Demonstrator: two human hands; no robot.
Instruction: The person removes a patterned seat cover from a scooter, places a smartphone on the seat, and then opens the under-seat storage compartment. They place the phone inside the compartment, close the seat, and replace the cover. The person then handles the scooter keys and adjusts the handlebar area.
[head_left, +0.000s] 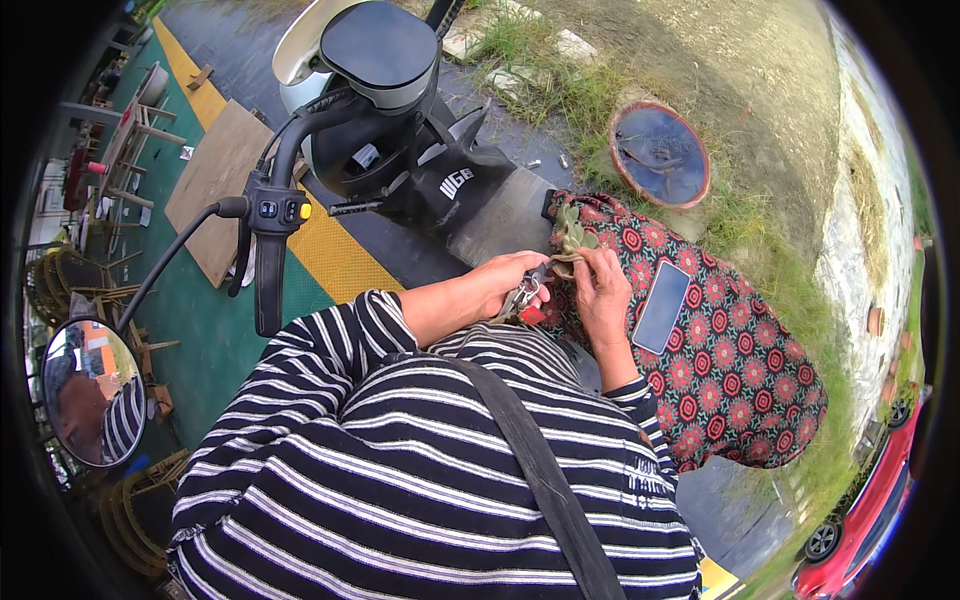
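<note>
My left hand (514, 281) is closed around a bunch of keys (530, 289) with metal rings and a small red tag. Close beside it, the fingers of my right hand (602, 281) pinch the brownish lower leaves of a succulent cutting (576, 232), whose green leaves point away from me. Both hands are above my lap. A smartphone (661, 307) with a dark screen lies on the red and black patterned cloth (739, 352) over my leg, to the right of my right hand.
A scooter's handlebar grip (270, 285) and round mirror (94, 391) are at the left, its footboard (502, 214) ahead. Beyond the cloth, a round basin (660, 155) of dark water stands in grass. A wooden board (221, 187) lies on the green floor; a red car (862, 525) is far right.
</note>
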